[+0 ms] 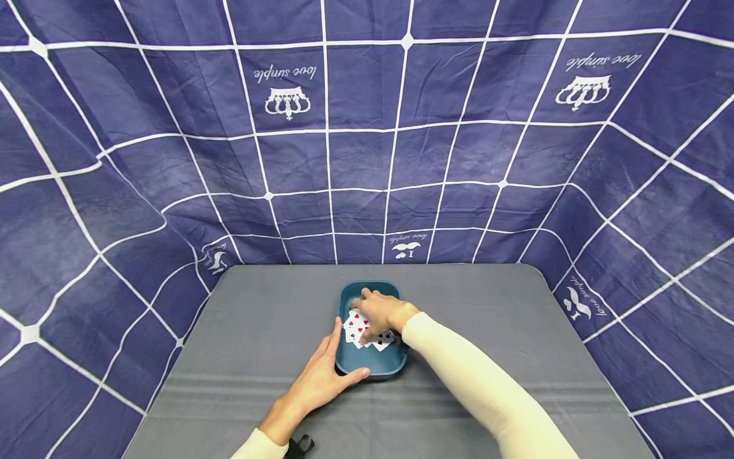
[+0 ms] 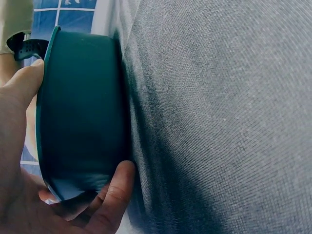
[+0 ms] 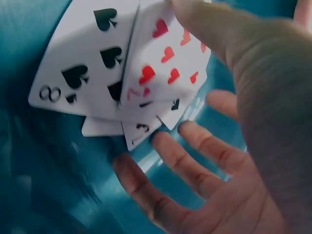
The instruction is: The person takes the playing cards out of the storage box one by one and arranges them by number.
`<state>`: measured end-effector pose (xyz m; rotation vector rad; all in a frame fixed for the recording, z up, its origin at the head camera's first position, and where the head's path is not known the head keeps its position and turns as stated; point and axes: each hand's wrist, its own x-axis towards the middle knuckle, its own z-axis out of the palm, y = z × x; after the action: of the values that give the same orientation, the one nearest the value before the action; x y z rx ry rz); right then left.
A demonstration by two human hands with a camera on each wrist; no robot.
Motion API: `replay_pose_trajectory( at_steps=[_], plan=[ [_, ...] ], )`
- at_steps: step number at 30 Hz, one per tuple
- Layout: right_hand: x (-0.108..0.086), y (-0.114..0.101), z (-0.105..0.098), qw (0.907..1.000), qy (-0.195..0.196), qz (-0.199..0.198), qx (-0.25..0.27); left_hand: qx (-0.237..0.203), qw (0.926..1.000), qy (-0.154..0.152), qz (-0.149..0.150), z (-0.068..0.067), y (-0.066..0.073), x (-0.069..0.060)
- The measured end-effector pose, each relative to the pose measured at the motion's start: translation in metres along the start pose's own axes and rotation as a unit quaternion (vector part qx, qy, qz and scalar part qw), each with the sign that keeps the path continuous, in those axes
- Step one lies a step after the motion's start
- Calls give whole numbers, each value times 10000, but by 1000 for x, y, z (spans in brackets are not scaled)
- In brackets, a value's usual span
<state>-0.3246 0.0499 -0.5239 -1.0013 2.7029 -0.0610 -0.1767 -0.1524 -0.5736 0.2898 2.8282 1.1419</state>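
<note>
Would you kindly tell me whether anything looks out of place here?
Yes: the cloth behind the table shows its words and crowns upside down. The cards lie askew in the tray, but none shows outside it.

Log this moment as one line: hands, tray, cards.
left hand: against tray corner | right hand: inside tray, over cards | cards: overlapping, faces showing | tray: on grey table

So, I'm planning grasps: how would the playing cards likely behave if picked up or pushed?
The playing cards look thin, so they're probably light and flexible. They overlap with corners jutting unevenly, so they may fan apart rather than lift together. The teal tray under them shows glossy highlights, so pushed cards could slide easily.
</note>
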Motion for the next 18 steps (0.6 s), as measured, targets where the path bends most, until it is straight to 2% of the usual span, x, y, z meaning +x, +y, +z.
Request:
replay_pose_trajectory(
  at_steps=[1, 5, 10, 18],
  plan=[
    [-4, -3, -7, 10000, -50, -70, -51, -31, 10000, -59, -7, -4, 6, -2],
    [-5, -3, -12, 9985, -242, -364, -328, 12, 10000, -35, -11, -3, 4, -1],
    [-3, -2, -12, 9968, -418, -439, -529, -16, 9999, -103, -38, -2, 2, -1],
    [1, -3, -7, 9955, -284, -555, -716, -18, 10000, -64, 22, -2, 3, -1]
  ],
)
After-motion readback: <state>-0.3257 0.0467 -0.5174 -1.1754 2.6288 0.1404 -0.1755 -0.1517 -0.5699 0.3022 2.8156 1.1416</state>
